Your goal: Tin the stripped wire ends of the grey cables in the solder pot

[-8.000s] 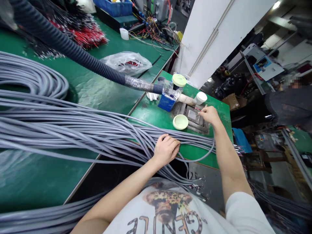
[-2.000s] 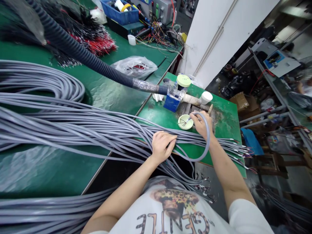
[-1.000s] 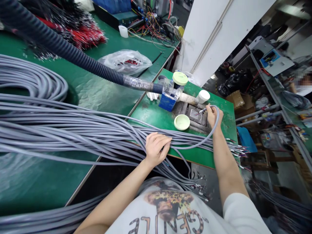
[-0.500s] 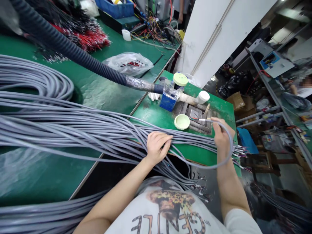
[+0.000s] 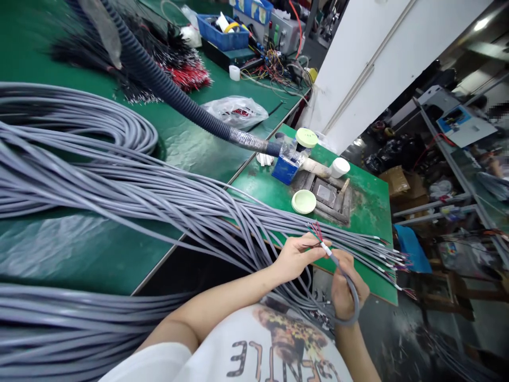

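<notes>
A grey cable (image 5: 353, 302) with a white-wrapped end and several thin coloured wires fanned out of it is held in front of my shirt. My right hand (image 5: 345, 284) is closed around the cable just below its end, and the cable loops back past the wrist. At the wire end, my left hand (image 5: 294, 258) has thumb and fingers pinched on the thin wires beside the white wrap. Behind both hands a thick bundle of grey cables (image 5: 254, 215) runs across the bench, with stripped ends at the right.
A square metal-plated pot (image 5: 326, 193) sits in the green board, with a pale green dish (image 5: 304, 202), a white cup (image 5: 340, 167) and a blue box (image 5: 284, 170) around it. A ribbed dark hose (image 5: 178, 98) crosses overhead. Coiled grey cable (image 5: 131, 127) lies at left.
My right hand has drawn the cable end back from the metal-plated pot toward my body. My left hand has left the bundle, moved right and taken hold of the wires. The view has shifted.
</notes>
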`<state>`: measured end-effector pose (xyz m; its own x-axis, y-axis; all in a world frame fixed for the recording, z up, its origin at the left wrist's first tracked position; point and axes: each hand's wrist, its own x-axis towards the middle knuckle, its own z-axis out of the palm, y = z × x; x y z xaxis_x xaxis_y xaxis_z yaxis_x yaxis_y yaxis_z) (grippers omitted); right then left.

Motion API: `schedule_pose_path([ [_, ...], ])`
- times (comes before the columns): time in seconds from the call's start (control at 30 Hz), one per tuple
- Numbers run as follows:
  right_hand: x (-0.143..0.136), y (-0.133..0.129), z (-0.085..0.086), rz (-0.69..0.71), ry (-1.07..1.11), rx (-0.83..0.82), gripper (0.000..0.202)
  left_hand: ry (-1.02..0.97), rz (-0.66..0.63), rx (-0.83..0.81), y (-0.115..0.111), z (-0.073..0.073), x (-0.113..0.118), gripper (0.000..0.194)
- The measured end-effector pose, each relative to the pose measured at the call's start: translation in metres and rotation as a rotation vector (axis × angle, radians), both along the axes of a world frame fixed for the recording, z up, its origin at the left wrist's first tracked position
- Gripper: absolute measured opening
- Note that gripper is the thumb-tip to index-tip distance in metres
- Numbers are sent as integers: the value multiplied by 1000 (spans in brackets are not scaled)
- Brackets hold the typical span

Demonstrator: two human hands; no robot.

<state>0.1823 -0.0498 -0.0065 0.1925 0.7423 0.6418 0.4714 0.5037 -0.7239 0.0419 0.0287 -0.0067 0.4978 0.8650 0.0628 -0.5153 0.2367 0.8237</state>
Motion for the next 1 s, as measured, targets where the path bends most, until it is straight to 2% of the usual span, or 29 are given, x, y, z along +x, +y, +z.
schedule_pose_path([
  [0.37, -3, -8, -6, 57, 31, -42, 32, 30, -8, 0, -5, 0, -5, 29],
  [0.57, -1, -8, 2, 141, -93, -52, 39, 40, -11, -6, -5, -4, -8, 26],
  [0.8, 3, -10, 2, 148, -181, -44, 40, 60, 13, -22, -3, -12, -8, 26],
  [1.0, 4, -13, -2, 189, -176, -48, 40, -37, -26, -198, -3, -15, -4, 33],
])
